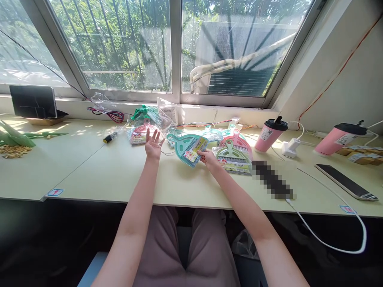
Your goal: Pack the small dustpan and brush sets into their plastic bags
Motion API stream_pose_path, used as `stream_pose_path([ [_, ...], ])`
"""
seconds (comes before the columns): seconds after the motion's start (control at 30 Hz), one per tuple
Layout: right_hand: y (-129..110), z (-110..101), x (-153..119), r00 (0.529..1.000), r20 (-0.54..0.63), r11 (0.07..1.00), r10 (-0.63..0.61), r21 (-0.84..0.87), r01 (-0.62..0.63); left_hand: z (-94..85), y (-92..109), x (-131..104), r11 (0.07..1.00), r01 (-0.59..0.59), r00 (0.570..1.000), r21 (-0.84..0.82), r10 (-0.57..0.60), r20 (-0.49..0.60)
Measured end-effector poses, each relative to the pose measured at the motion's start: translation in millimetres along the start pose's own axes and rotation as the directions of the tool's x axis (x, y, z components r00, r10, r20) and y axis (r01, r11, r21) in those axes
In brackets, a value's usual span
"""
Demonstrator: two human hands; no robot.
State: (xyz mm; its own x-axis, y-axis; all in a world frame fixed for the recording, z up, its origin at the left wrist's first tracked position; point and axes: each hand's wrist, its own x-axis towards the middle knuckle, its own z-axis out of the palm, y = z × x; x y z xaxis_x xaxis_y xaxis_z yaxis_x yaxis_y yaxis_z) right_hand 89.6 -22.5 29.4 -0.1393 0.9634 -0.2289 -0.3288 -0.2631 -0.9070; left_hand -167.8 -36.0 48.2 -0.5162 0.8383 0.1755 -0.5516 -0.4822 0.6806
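A teal mini dustpan and brush set (188,146), with a yellow printed label, is tilted above the table in my right hand (208,158), which grips its wide edge. My left hand (153,143) is raised with the fingers spread and holds nothing. Just behind it lies a pink dustpan set (139,134) in clear wrapping. To the right of my right hand a green dustpan set (233,159) lies in front of a pink one (241,142). Another teal set (211,134) is partly hidden behind the held one.
Green and clear plastic bags (149,113) lie by the window sill. Two pink cups (271,134) with black lids, a white charger (290,147) and a phone (344,181) are on the right. A screwdriver-like tool (110,137) and a dark tablet (33,102) are on the left.
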Motion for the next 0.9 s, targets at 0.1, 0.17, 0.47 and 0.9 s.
stream_pose_path([
  [0.1, 2, 2, -1, 1.0, -0.004, 1.0, -0.003, 0.003, 0.003, 0.3, 0, 0, 1.0, 0.015, 1.0, 0.028, -0.015, 0.016],
  [0.17, 3, 2, 0, 1.0, -0.002, 1.0, -0.021, 0.022, 0.021, 1.7, 0, -2, 0.998, 0.029, 0.998, 0.056, -0.032, 0.045],
  [0.47, 3, 2, 4, 0.995, 0.093, 0.998, -0.038, 0.051, 0.033, 10.9, -9, -9, 0.982, 0.1, 0.96, 0.159, -0.137, 0.245],
  [0.9, 9, -3, 13, 0.989, -0.004, 0.966, -0.151, 0.211, 0.148, 22.5, -36, -23, 0.897, 0.002, 0.714, 0.443, -0.311, 0.627],
])
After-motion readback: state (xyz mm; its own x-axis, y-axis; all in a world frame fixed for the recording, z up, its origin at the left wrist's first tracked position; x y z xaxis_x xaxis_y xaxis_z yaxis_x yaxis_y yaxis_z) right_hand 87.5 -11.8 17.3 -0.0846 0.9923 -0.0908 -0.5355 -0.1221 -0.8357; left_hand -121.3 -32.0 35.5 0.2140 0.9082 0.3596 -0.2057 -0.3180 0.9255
